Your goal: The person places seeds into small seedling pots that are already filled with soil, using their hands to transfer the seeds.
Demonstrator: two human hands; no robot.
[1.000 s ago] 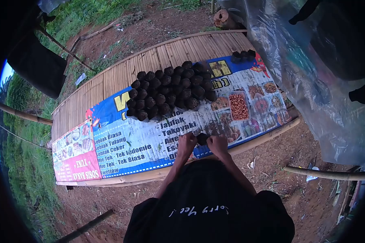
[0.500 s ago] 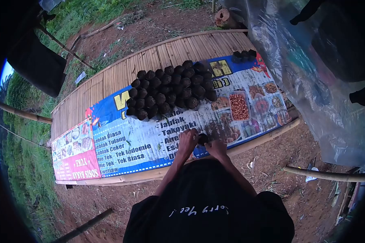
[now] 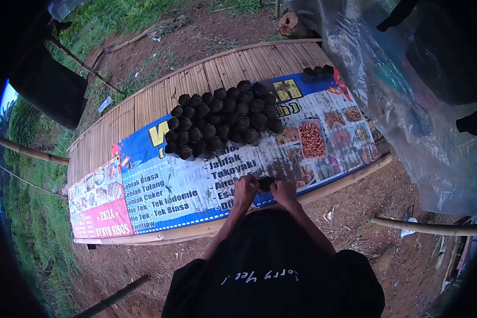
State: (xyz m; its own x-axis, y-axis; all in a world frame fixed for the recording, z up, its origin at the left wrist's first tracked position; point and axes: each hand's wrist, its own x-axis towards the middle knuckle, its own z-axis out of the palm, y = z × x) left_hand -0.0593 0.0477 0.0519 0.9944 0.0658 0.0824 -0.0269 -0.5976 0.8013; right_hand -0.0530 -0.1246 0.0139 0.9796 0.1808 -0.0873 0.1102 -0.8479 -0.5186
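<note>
Between my two hands, near the front edge of the bamboo table, is a small black polybag (image 3: 266, 183) filled with dark soil. My left hand (image 3: 246, 191) closes its fingers on the bag's left side. From the right, my right hand (image 3: 284, 192) pinches the rim; its fingertips are partly hidden. A clear plastic tub (image 3: 312, 139) of reddish-brown seeds or nuts lies just beyond my right hand. Further off, a tight cluster of soil-filled black polybags (image 3: 217, 119) stands upright on the printed banner (image 3: 185, 196).
Several more black polybags (image 3: 318, 73) stand at the banner's far right corner. A clear plastic sheet (image 3: 376, 106) hangs along the right side. Bare bamboo slats (image 3: 143, 103) show behind the banner. A bamboo pole (image 3: 429, 228) juts in at right.
My left hand has shifted slightly lower, and both hands have altered their hold on the small bag, whose top now looks flatter and wider. The clustered bags and the tub stay put.
</note>
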